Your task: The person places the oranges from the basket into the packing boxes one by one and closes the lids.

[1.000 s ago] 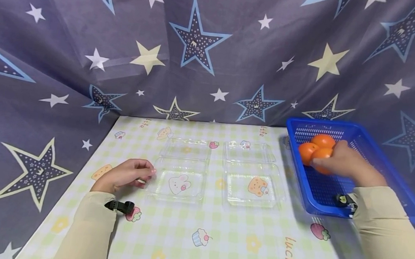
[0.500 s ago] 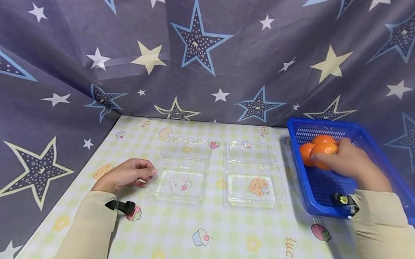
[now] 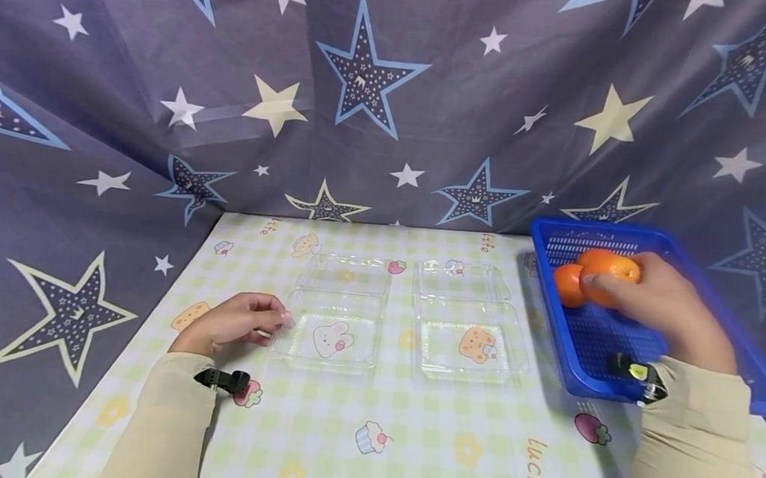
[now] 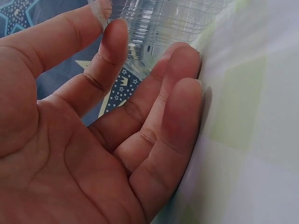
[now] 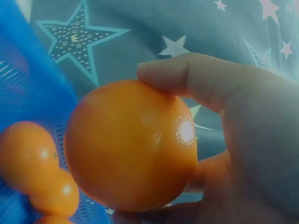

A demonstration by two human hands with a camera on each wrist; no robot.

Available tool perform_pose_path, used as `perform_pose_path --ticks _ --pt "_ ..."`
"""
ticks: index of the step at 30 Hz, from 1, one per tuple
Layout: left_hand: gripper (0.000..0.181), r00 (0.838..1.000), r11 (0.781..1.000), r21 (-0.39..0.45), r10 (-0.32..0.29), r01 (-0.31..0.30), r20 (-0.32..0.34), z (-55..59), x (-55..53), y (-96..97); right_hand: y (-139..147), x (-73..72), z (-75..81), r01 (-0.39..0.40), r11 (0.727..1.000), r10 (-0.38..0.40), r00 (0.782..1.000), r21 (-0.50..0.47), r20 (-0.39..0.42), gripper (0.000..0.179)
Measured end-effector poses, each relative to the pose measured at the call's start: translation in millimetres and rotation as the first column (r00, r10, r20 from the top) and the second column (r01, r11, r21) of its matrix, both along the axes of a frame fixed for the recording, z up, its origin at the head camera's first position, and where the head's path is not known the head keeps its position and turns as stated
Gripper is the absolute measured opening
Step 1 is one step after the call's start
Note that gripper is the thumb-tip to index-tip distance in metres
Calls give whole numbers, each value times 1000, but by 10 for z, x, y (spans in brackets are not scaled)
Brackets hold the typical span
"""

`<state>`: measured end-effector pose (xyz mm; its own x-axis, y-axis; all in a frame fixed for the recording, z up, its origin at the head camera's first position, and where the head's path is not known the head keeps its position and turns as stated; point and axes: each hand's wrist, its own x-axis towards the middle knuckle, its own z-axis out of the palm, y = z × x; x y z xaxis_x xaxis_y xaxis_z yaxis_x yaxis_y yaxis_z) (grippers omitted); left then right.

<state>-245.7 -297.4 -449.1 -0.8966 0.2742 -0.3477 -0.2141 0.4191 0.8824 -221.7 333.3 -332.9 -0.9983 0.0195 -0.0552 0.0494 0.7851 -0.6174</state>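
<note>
1. Head view: the right hand (image 3: pixel 671 299) grasps an orange (image 3: pixel 616 276) over the left part of the basket (image 3: pixel 594 387); the left hand (image 3: pixel 238 321) pinches the left edge of the left box (image 3: pixel 361 342), which lies with its lid folded back on the counter (image 3: pixel 433 460).
2. Slip: the orange looks smooth and shiny, and in the right wrist view much of its round side bulges beyond the fingers, so a weak or uneven squeeze could let it drop.
3. Knock: the left orange (image 3: pixel 568 285) and the rear orange (image 3: pixel 594 257) are close by; a low sideways sweep could roll them. Whether the held one touches them, I cannot tell.
4. Bump: the basket's side walls stand above its floor, so too low a path over them could jar the fruit loose.
5. Drag: the left box looks thin and light; a tug could tilt it or slide it into the right box (image 3: pixel 442 349), just beside it.
6. Against a second ago, the held orange sits farther right and higher in the view, covering part of the rear orange, and the right forearm comes in steeper. The left hand and both boxes look unchanged.
</note>
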Motion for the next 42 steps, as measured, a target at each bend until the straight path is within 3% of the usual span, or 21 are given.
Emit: perform_pose_path --ticks 4,12,21,36,42 --pt "31 1000 1000 5 3 -3 4 -30 -13 -12 -31 48 5 -2 1000 2 1000 -22 -7 63" --pt "35 1000 1000 2 6 -6 -6 -92 -42 -49 -67 151 17 37 999 -38 999 -25 -12 76" --pt "39 1000 1000 7 -4 4 -11 -76 -40 -20 -123 246 85 63 998 -63 997 0 -44 78" --pt "38 1000 1000 26 -6 6 -11 -36 7 -36 -366 271 194 55 996 -44 989 69 -144 88" --pt "36 999 1000 19 -10 11 -31 -71 -2 -47 -451 265 174 51 996 -38 986 77 -164 90"
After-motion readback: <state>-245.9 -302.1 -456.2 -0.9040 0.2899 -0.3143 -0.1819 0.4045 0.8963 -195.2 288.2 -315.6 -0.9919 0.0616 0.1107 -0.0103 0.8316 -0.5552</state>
